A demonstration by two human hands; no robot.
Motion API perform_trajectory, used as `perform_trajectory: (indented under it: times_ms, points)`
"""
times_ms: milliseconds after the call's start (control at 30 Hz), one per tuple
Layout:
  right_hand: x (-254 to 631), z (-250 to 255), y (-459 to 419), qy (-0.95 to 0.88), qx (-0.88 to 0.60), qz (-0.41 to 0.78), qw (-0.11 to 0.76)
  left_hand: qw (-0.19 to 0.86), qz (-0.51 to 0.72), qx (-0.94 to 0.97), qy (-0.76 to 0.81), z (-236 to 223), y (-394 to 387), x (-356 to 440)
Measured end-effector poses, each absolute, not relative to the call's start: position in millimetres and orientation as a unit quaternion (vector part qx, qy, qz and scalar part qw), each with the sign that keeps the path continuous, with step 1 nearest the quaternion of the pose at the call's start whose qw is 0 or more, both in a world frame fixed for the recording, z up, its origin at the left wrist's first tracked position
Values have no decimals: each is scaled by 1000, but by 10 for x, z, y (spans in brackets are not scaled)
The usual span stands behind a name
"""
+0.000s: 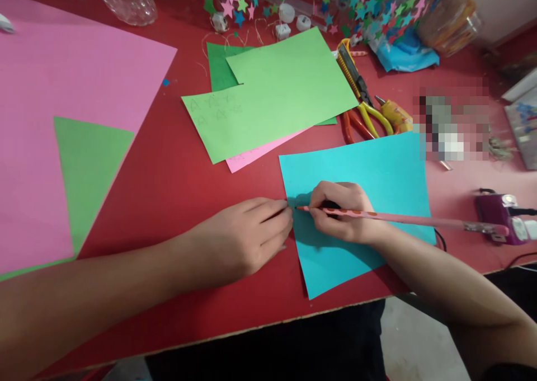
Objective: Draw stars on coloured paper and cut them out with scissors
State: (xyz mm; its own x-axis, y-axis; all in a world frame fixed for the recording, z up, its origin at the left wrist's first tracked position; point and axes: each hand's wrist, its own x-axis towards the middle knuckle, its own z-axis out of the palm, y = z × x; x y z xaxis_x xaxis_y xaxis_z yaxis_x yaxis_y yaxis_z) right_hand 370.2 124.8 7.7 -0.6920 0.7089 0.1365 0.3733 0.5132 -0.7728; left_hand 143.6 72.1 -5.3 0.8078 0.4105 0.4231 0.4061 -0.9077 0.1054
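Note:
A sheet of blue paper lies on the red table, turned slightly askew. My right hand rests on it, pinching a long pink pencil with darker spots. The pencil's tip meets the sheet close to its left edge. My left hand lies flat at that same edge, fingers stretched out and fingertips touching the border of the paper. Beyond the hands, a light green sheet with small star outlines drawn at its left end overlaps a dark green sheet and a pink one.
Large pink paper with a green piece covers the left. Pliers, a yellow-handled cutter and a yellow glue gun lie behind the blue sheet. Strings of paper stars line the back. A purple power adapter sits right.

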Motion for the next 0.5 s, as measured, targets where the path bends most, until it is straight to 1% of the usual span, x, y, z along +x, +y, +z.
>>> perform_trajectory:
  times_ms: [100, 200, 300, 500]
  points:
    - [3715, 71, 1276, -795, -367, 420, 239, 4, 217, 953, 211, -74, 719, 1432]
    - [3713, 46, 1327, -692, -429, 504, 288, -1, 218, 952, 217, -101, 718, 1429]
    - [3679, 32, 1364, -628, -433, 562, 320, 2, 213, 951, 222, -106, 717, 1426]
    - [3589, 34, 1456, -638, -418, 570, 307, 10, 201, 947, 250, -73, 715, 1421]
